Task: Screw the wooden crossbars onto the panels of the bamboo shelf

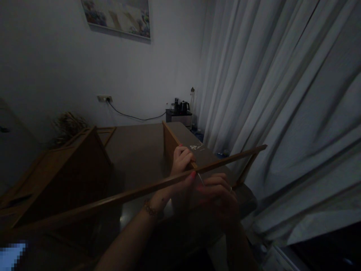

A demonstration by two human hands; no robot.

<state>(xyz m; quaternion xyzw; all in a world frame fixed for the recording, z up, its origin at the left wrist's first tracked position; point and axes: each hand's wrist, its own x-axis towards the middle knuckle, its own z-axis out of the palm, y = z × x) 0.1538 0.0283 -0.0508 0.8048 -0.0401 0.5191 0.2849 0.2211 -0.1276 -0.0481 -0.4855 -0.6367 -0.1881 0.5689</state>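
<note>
A long wooden frame with a narrow rail [146, 189] runs across the view from lower left to right. At its joint with an upright wooden board [170, 145], my left hand [182, 162] is closed, fingers over the board's edge and thumb against the rail. My right hand [221, 195] pinches a thin metal rod, perhaps a hex key [201, 179], whose far end meets the rail at this joint. The rod's other end is hidden in my fingers.
Beneath is a dark table [138, 146], with small pale pieces [196, 146] scattered near its right edge. A wooden panel assembly [64, 173] stands at left. Curtains [242, 94] hang on the right. A black kettle [184, 107] sits on a cabinet at the back.
</note>
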